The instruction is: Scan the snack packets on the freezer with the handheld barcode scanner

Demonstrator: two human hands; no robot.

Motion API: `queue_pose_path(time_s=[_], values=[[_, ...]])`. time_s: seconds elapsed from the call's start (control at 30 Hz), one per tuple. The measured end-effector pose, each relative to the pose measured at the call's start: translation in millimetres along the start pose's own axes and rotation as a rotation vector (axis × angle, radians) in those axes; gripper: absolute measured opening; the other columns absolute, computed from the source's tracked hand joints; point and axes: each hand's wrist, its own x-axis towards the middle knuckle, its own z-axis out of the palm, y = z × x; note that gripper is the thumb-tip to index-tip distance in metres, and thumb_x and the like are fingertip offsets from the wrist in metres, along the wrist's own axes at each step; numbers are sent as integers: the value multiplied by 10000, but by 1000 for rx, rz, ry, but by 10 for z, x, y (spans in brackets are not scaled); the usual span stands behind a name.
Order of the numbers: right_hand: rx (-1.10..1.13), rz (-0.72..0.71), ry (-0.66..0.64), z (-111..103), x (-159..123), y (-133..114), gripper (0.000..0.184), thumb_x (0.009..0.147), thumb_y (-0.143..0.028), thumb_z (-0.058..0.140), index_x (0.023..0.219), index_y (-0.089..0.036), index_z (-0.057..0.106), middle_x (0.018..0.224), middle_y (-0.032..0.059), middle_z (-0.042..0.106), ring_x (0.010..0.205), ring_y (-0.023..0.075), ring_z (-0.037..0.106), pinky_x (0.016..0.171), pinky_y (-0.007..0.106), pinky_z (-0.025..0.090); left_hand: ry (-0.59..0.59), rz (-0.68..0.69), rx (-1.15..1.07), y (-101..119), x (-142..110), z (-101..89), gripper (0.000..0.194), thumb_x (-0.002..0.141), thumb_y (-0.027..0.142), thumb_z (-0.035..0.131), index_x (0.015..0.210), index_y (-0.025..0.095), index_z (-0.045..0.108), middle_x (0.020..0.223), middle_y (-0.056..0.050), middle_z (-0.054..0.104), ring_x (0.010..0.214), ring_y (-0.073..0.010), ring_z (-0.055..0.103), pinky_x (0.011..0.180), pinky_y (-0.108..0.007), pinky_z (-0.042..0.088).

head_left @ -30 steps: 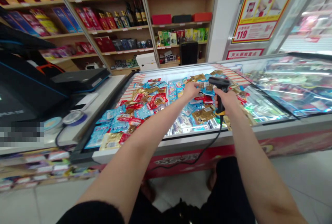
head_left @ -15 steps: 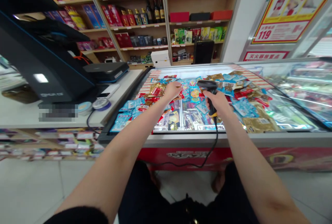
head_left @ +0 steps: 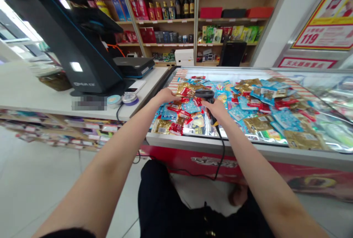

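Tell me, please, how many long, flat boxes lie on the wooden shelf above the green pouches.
3: red box at left, black box centre, orange-red box at right; others behind could be hidden.

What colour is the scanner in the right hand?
The scanner is mainly black, as the head view shows.

Passable just above the heaped packets point(head_left: 266, 94) at three o'clock from the scanner point(head_left: 204, 94). Narrow at nine, between scanner and left fingers point(head_left: 171, 94), with red packets point(head_left: 188, 92) beneath. Blocked beyond, between nine and ten, by the tall black terminal point(head_left: 91, 47). Barred from four to five by the right forearm point(head_left: 249, 148), near six by the hanging cable point(head_left: 223, 149). Closed off behind, at one, by the black panel point(head_left: 233, 53).
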Motion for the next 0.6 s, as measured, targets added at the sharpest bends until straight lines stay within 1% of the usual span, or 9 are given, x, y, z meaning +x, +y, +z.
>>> queue_pose_path(time_s=[0.07, 0.13, 0.27, 0.37, 0.43, 0.5, 0.57, 0.6], values=[[-17, 14, -2, 53, -1, 10, 220, 869, -275, 656, 722, -222, 501, 466, -47, 495, 345, 113, 433, 338, 225, 369, -56, 33, 46, 25, -39, 3, 449, 614, 620, 799, 784, 203, 789, 891, -99, 774, 936, -272, 710, 789, -256, 499], [-16, 24, -4, 82, -9, 8, 228, 879, -267, 643, 716, -224, 490, 453, -50, 479, 341, 114, 428, 339, 227, 365, -75, 45, 86, 81, -74, 14, 518, 583, 635, 808, 840, 185, 795, 925, -121, 775, 980, -285, 705, 802, -252, 500], [-11, 23, 0, 98, -20, -3, 221, 879, -247, 649, 737, -225, 481, 453, -61, 476, 334, 110, 422, 341, 223, 361, -69, 11, 109, 193, -109, 14, 631, 581, 613, 820, 1008, 149, 786, 1071, -159, 765, 1054, -299, 697, 839, -256, 512], [-22, 31, 8, 99, -26, -11, 200, 889, -244, 639, 760, -221, 488, 457, -60, 491, 331, 109, 423, 339, 222, 366, -53, -33, 79, 237, -105, -22, 660, 548, 574, 857, 1042, 145, 777, 1089, -144, 766, 1053, -292, 704, 845, -250, 522], [-29, 29, 12, 98, -31, -17, 187, 893, -243, 634, 772, -220, 493, 463, -59, 502, 330, 109, 428, 337, 221, 369, -48, -70, 25, 237, -94, -47, 588, 542, 528, 878, 979, 146, 782, 1007, -117, 778, 1002, -282, 718, 830, -250, 531], [-37, 23, 10, 97, -38, -25, 196, 883, -245, 649, 773, -222, 489, 466, -63, 501, 332, 108, 435, 337, 216, 370, -63, -122, -80, 209, -86, -58, 444, 537, 454, 902, 836, 151, 775, 856, -97, 775, 917, -276, 729, 803, -265, 545], [-45, 14, 0, 99, -47, -34, 218, 873, -261, 668, 766, -227, 481, 459, -66, 497, 331, 108, 438, 337, 215, 370, -75, -191, -277, 158, -84, -54, 295, 518, 324, 927, 658, 167, 720, 682, -84, 733, 837, -275, 730, 778, -290, 561], [-48, 8, -6, 101, -53, -41, 224, 871, -271, 673, 763, -228, 481, 452, -65, 494, 330, 110, 437, 336, 216, 371, -51, -209, -451, 126, -85, -52, 271, 500, 236, 931, 591, 175, 684, 611, -79, 703, 811, -280, 730, 769, -309, 570]])
